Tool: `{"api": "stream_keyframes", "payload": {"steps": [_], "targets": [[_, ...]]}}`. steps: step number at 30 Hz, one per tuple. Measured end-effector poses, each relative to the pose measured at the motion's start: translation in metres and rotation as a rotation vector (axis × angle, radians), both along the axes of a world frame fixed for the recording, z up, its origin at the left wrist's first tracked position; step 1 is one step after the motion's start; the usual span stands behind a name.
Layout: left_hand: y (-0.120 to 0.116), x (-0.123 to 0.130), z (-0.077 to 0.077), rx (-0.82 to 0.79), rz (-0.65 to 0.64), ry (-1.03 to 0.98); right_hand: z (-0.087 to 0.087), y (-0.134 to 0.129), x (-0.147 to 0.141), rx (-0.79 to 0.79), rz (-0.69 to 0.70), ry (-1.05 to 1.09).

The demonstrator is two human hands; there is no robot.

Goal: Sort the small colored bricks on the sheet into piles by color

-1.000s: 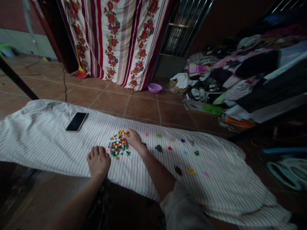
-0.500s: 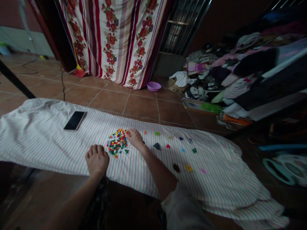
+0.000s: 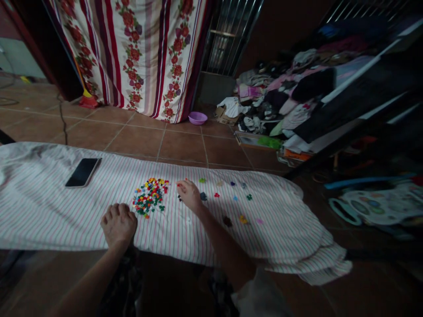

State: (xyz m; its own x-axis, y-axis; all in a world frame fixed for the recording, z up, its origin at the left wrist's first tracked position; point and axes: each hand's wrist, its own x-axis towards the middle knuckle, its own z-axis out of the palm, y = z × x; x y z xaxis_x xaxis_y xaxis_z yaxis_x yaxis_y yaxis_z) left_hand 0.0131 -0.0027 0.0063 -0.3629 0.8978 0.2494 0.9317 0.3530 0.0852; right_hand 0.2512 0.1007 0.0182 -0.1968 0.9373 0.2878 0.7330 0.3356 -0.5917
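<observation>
A heap of small multicoloured pieces, possibly beads, lies on a striped cloth. My left hand rests palm down on the cloth just left of the heap, its fingers loosely bent and holding nothing. To the right of the heap, my right hand hovers low, thumb and fingertips pinched around a small red piece. Around and beyond it are little single-colour groups: lime green, slate grey, red, dark green, brown, yellow and pink.
A phone lies on the cloth at left. Past the far edge, a purple basin stands on the tiled floor before a flowered curtain. Piled clothes fill the back right, with a dark bar slanting across that side.
My right hand has moved off the heap's right edge toward the colour groups, still pinched. The left hand stays on the cloth. My view has swung to the right.
</observation>
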Motion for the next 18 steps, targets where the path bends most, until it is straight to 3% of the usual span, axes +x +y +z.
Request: {"api": "stream_keyframes", "payload": {"steps": [4, 9, 14, 18], "targets": [[0.001, 0.000, 0.000, -0.008, 0.004, -0.024, -0.002, -0.007, 0.067, -0.012, -0.171, 0.046], [0.000, 0.000, -0.001, -0.002, 0.004, 0.001, -0.008, -0.019, 0.134, -0.056, -0.413, -0.059], [0.000, 0.001, -0.001, 0.019, 0.002, 0.019, -0.018, -0.028, 0.158, -0.144, -0.506, -0.177], [0.001, 0.002, -0.001, 0.005, 0.012, 0.016, -0.027, -0.032, 0.160, -0.166, -0.486, -0.208]]}}
